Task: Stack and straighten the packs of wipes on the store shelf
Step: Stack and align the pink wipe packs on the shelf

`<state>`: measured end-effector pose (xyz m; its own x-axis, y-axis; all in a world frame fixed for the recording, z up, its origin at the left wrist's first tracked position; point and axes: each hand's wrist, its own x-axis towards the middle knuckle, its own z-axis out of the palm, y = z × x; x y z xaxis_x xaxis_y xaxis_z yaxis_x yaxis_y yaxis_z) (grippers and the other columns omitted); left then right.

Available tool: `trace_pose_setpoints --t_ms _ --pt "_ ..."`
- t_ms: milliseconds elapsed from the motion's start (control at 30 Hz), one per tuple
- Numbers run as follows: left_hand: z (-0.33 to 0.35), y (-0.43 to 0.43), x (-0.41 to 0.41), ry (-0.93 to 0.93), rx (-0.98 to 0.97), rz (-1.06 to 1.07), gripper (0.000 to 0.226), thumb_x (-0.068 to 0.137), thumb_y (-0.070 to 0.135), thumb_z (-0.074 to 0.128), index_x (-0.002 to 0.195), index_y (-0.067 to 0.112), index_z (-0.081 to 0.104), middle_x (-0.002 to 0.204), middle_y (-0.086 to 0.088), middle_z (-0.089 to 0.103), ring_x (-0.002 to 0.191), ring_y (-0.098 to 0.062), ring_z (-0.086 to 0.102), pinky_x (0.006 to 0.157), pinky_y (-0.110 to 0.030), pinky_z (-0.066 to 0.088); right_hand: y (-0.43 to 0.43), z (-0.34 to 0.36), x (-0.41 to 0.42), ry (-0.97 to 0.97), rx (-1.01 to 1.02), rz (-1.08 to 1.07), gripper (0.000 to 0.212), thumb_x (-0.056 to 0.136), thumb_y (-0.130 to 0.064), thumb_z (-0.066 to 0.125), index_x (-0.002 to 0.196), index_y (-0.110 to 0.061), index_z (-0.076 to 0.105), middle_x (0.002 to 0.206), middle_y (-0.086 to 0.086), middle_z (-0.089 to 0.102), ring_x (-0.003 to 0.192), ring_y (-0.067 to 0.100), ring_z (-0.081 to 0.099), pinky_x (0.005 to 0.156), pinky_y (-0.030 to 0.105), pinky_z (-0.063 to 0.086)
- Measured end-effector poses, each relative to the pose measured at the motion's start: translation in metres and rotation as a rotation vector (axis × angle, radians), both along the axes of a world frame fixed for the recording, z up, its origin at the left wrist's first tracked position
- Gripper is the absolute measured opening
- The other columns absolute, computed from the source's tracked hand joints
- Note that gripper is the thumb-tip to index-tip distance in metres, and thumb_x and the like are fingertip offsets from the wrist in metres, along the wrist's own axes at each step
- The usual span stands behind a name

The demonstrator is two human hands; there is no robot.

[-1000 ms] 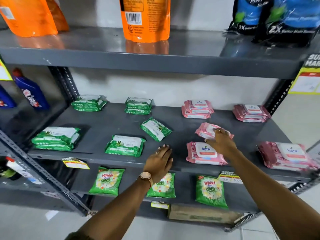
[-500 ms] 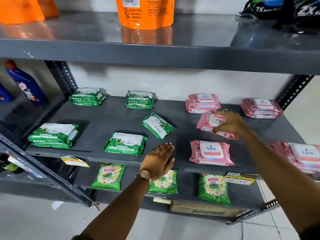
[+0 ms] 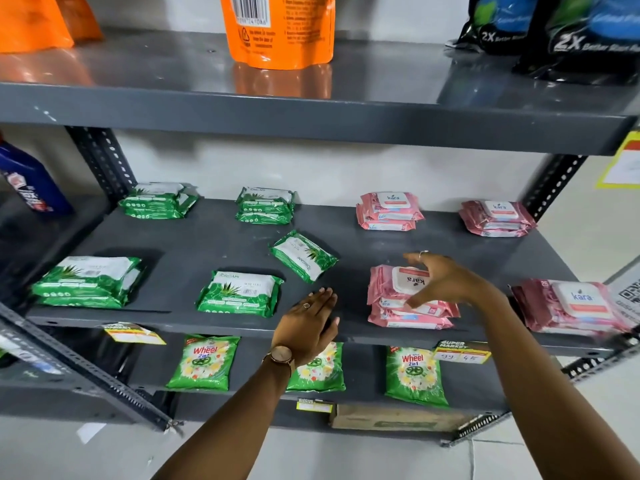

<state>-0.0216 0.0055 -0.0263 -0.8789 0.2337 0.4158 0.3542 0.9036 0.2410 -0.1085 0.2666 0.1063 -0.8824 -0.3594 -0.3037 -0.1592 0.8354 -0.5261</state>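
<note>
Head view, only one here: right hand (image 3: 446,280) sits at about 3 o'clock over the front pink stack (image 3: 408,299), fingers spread apart around the top pack, which lies rotated with its label upside down, so I'd guess it's being squared up on the pile. Left hand (image 3: 310,327) lies flat, fingers together, on the shelf (image 3: 214,244) edge, holding nothing, probably just bracing. One green pack (image 3: 303,256) sits crooked near centre and looks next. Grey metal shelving, pale wall behind, detergent pouches (image 3: 204,362) at 6 o'clock below.
</note>
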Motion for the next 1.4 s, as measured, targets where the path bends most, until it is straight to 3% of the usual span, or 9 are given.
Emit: trace_pose_setpoints --t_ms 133,267,433,567,667,767,967,1067,1400 --pt "0.002 0.000 0.001 -0.005 0.013 -0.007 0.045 0.090 0.028 0.057 0.130 0.008 0.052 0.137 -0.009 0.055 0.127 -0.023 0.051 0.106 -0.037 0.040 -0.003 0.001 0.006 0.090 -0.015 -0.055 0.078 0.060 -0.023 0.087 0.130 -0.013 0.052 0.132 0.006 0.059 0.101 0.015 0.059 0.077 0.021 0.046" --pt "0.002 0.000 0.001 -0.002 0.009 -0.009 0.045 0.091 0.028 0.056 0.131 0.008 0.052 0.137 -0.009 0.055 0.128 -0.022 0.050 0.107 -0.036 0.038 -0.010 0.003 0.013 0.196 0.078 -0.260 0.073 0.056 -0.043 0.086 0.116 -0.011 0.059 0.120 0.009 0.066 0.105 0.028 0.063 0.089 0.041 0.052" --pt "0.001 -0.001 0.002 -0.005 -0.002 -0.020 0.045 0.092 0.029 0.055 0.132 0.008 0.051 0.138 -0.009 0.054 0.129 -0.022 0.049 0.107 -0.035 0.038 -0.023 0.002 0.029 0.313 0.321 -0.517 0.086 0.068 -0.079 0.051 0.109 -0.004 0.059 0.113 0.018 0.065 0.105 0.040 0.062 0.082 0.043 0.051" --pt "0.001 -0.001 0.001 -0.001 0.004 -0.020 0.044 0.093 0.029 0.053 0.132 0.008 0.051 0.139 -0.009 0.053 0.130 -0.022 0.048 0.108 -0.035 0.036 -0.006 0.002 0.024 0.499 0.330 -0.248 0.044 0.090 -0.024 0.056 0.129 -0.009 0.043 0.134 0.018 0.051 0.121 0.041 0.049 0.092 0.050 0.047" --pt "0.001 -0.001 0.002 0.003 0.003 -0.026 0.044 0.092 0.030 0.053 0.130 0.009 0.053 0.138 -0.008 0.055 0.129 -0.022 0.049 0.106 -0.035 0.039 0.009 -0.002 0.017 0.488 0.431 0.202 0.095 0.073 0.012 0.059 0.147 -0.032 0.018 0.160 0.003 0.007 0.146 0.035 0.002 0.116 0.054 0.017" --pt "0.001 -0.002 0.002 0.015 0.009 -0.024 0.043 0.090 0.029 0.057 0.128 0.009 0.056 0.134 -0.008 0.058 0.126 -0.021 0.053 0.103 -0.035 0.043 0.008 -0.014 0.015 0.507 0.500 0.366 0.090 0.076 0.004 0.063 0.144 -0.040 0.023 0.160 -0.002 -0.012 0.144 0.033 -0.021 0.117 0.053 -0.001" --pt "0.003 0.000 0.002 0.025 -0.003 -0.012 0.042 0.090 0.029 0.058 0.127 0.009 0.056 0.133 -0.007 0.059 0.126 -0.020 0.052 0.102 -0.035 0.045 0.005 -0.011 0.007 0.340 0.360 0.181 0.081 0.067 -0.036 0.077 0.138 -0.018 0.042 0.157 0.004 0.024 0.147 0.027 0.011 0.117 0.044 0.017" --pt "0.003 -0.001 0.003 0.023 -0.006 -0.017 0.042 0.090 0.028 0.058 0.127 0.009 0.056 0.133 -0.008 0.059 0.126 -0.020 0.052 0.101 -0.035 0.046 0.004 -0.009 0.010 0.189 0.172 0.018 0.070 0.061 -0.034 0.084 0.121 -0.016 0.053 0.132 0.008 0.057 0.111 0.022 0.054 0.088 0.033 0.046" --pt "0.002 0.000 0.002 0.026 -0.025 0.003 0.043 0.088 0.028 0.061 0.126 0.009 0.057 0.131 -0.007 0.061 0.121 -0.022 0.057 0.096 -0.036 0.050 0.010 -0.011 0.018 0.144 0.061 0.045 0.085 0.072 -0.035 0.079 0.144 -0.023 0.034 0.151 0.005 0.037 0.136 0.025 0.035 0.111 0.044 0.034"
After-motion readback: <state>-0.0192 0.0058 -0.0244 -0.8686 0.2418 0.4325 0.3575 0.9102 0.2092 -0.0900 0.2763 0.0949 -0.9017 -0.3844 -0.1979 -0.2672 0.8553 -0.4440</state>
